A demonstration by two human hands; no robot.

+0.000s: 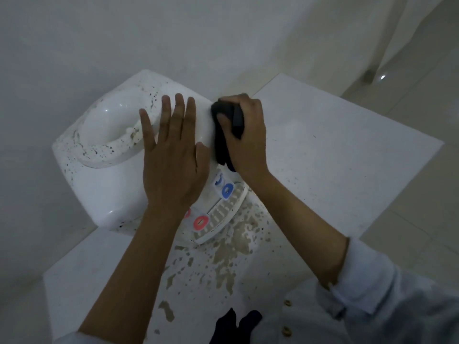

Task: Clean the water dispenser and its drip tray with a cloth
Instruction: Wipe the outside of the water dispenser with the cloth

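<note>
On dispenser (104, 180) top: left hand (171, 155) flat, fingers spread; right hand (244, 135) grips dark cloth (223, 130) at right edge.

I seem to be looking at a plain indoor room, maybe a home: bare white walls (99, 33), pale tiled floor (409, 232), and a white bench (347, 150) carrying a stained water dispenser (111, 184).
</note>
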